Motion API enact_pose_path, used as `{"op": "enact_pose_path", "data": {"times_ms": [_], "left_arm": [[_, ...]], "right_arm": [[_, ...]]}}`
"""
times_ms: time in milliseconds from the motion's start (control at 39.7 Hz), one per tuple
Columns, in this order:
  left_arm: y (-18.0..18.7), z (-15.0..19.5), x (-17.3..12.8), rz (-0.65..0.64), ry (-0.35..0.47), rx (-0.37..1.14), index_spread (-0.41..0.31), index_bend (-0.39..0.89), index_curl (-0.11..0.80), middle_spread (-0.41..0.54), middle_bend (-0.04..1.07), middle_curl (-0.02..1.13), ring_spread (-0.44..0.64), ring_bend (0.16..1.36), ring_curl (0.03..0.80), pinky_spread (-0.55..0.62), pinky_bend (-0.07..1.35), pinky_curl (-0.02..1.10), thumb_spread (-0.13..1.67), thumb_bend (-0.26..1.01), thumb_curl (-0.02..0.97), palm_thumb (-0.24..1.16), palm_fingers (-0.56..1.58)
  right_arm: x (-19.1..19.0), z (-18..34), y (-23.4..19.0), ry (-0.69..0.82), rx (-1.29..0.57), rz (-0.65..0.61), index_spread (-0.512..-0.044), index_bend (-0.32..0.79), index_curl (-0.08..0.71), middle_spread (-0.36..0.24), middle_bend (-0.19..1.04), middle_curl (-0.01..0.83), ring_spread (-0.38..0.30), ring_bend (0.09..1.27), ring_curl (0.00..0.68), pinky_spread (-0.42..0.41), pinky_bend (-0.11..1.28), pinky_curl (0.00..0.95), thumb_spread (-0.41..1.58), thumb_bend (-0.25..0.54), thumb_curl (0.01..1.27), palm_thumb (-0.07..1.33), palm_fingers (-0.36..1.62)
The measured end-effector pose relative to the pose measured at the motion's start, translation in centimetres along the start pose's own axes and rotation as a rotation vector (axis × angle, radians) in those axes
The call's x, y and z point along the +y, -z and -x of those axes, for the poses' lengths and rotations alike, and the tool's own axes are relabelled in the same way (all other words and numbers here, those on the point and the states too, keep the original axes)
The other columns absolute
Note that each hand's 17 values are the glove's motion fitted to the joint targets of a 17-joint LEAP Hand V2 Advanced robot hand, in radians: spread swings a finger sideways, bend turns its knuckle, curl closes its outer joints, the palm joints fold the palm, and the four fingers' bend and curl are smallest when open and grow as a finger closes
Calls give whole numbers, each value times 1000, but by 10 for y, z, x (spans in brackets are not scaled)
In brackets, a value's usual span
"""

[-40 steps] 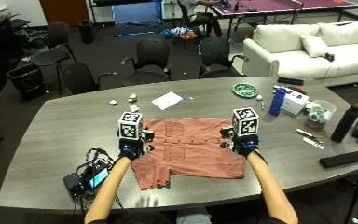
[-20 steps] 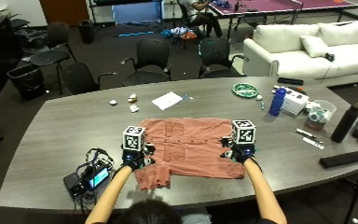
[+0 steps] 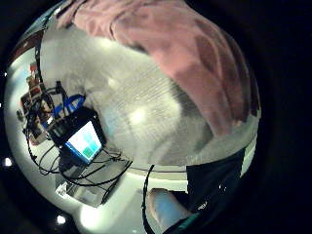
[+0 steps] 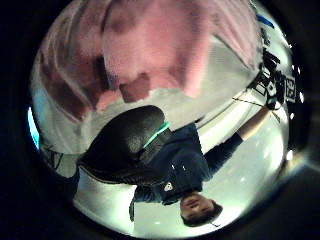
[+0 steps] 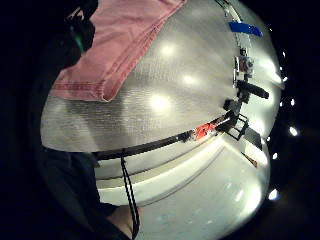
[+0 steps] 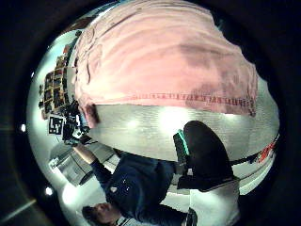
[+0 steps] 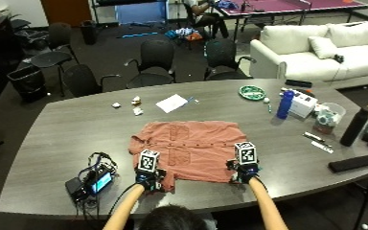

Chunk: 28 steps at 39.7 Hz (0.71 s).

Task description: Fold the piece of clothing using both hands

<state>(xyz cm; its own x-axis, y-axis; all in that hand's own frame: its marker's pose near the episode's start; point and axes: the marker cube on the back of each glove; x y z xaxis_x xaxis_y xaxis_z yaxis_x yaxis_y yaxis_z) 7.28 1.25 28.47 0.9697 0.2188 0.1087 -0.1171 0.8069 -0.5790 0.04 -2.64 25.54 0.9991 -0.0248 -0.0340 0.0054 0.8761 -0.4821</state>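
Observation:
A salmon-red button shirt (image 7: 187,148) lies spread on the grey table (image 7: 63,129), its hem towards the person. My left hand (image 7: 149,179) is at the near left corner of the hem and pinches the cloth. In the left palm views the shirt (image 3: 195,53) hangs lifted off the table, and the left thumb (image 4: 130,145) sits just under the fabric (image 4: 150,45). My right hand (image 7: 245,171) is at the near right corner. There the shirt (image 6: 160,61) lies flat, the right thumb (image 6: 207,150) stays apart from the hem, and the corner (image 5: 102,92) curls slightly.
A small device with a lit screen and cables (image 7: 97,181) sits just left of my left hand. A white paper (image 7: 171,102) lies beyond the shirt. A green plate (image 7: 252,91), a blue bottle (image 7: 285,104), a black bottle (image 7: 353,127) and a black case (image 7: 356,163) stand on the right.
Both hands have drawn back along the shirt's sides, from its middle to the near hem corners. The left corner is now lifted.

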Motion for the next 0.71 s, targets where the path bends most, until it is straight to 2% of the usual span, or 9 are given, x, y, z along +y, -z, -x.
{"op": "enact_pose_path", "data": {"times_ms": [76, 176, 302, 478, 604, 655, 705], "left_arm": [[-11, 2, -10, -13, -16, -7, -84, 95, 198, 293, 182, 273, 414, 735, 261, 379, 490, 324, 991, -36, 292, 139, -60], [-16, 4, -13, -26, -15, 37, -84, 105, 193, 278, 189, 281, 389, 737, 262, 372, 488, 326, 960, -31, 298, 141, -46], [-16, 7, -14, -50, -6, 62, -97, 156, 217, 228, 203, 295, 331, 707, 261, 336, 467, 323, 947, -23, 306, 159, 30], [-9, 8, -20, -156, -14, 62, -113, 179, 251, 162, 201, 314, 268, 668, 259, 282, 435, 319, 973, -17, 313, 194, 103], [-4, 6, -14, -177, 0, 32, -133, 191, 280, 85, 250, 335, 207, 632, 250, 238, 361, 301, 1019, -6, 316, 245, 240], [-3, 5, -12, -203, 19, 12, -146, 203, 294, 30, 332, 362, 135, 632, 254, 180, 315, 291, 1069, 33, 326, 320, 418], [-1, 5, -12, -241, 41, -11, -154, 170, 293, -9, 341, 360, 76, 620, 250, 107, 349, 298, 1099, 56, 331, 377, 553]], "right_arm": [[-2, -3, -14, -8, 13, 30, -254, 115, 211, -81, 250, 402, -135, 565, 368, -9, 454, 345, 1166, -8, 355, 673, 683], [-5, -8, -26, -41, 14, 44, -248, 108, 215, -98, 251, 412, -150, 549, 373, -37, 456, 347, 1132, -11, 370, 704, 686], [-13, -11, -32, 3, 2, -31, -243, 106, 223, -110, 250, 422, -158, 541, 387, -45, 450, 356, 1098, -10, 387, 747, 667], [-16, -15, -34, -43, -63, -71, -255, 130, 240, -135, 239, 426, -190, 530, 385, -102, 460, 357, 1060, 3, 424, 843, 853], [-21, -16, -33, -46, -67, -121, -262, 119, 246, -146, 228, 431, -201, 513, 387, -141, 457, 358, 1048, -1, 442, 887, 906], [-23, -16, -32, -36, -58, -144, -268, 122, 246, -155, 208, 428, -211, 513, 389, -179, 477, 360, 1036, 5, 453, 919, 977], [-22, -16, -32, -40, -47, -143, -274, 129, 251, -164, 191, 426, -217, 504, 388, -229, 506, 368, 1021, 7, 461, 945, 1054]]}}
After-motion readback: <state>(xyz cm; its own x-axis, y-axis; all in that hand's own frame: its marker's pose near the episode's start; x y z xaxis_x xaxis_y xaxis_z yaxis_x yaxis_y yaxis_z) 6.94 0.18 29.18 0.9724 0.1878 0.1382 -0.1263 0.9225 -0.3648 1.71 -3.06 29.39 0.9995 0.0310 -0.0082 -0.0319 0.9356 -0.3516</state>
